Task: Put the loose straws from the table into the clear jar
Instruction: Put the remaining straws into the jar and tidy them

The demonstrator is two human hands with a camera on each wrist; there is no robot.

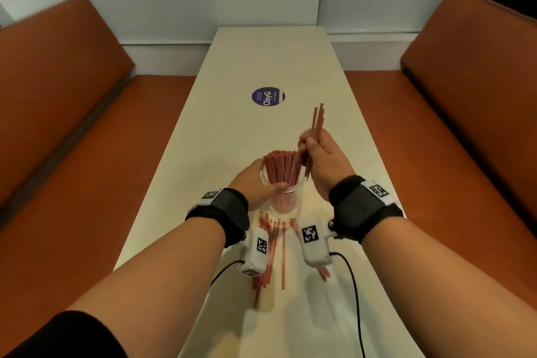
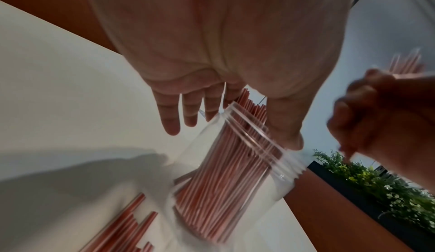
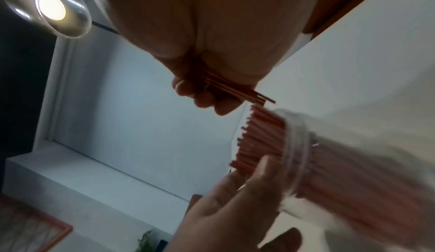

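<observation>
A clear jar packed with upright red straws stands on the narrow cream table. My left hand holds it near the rim, thumb on the near side, fingers on the far side. My right hand grips a small bundle of straws just right of the jar mouth, lower ends level with the jar's straw tops. In the right wrist view the bundle points at the jar. Several loose straws lie on the table near me, partly hidden by the wrist cameras.
A round purple sticker lies farther down the table. Orange benches flank both long sides, and a pale wall closes the far end. A planter with greenery stands beyond the right bench. Black cables trail across the near table end.
</observation>
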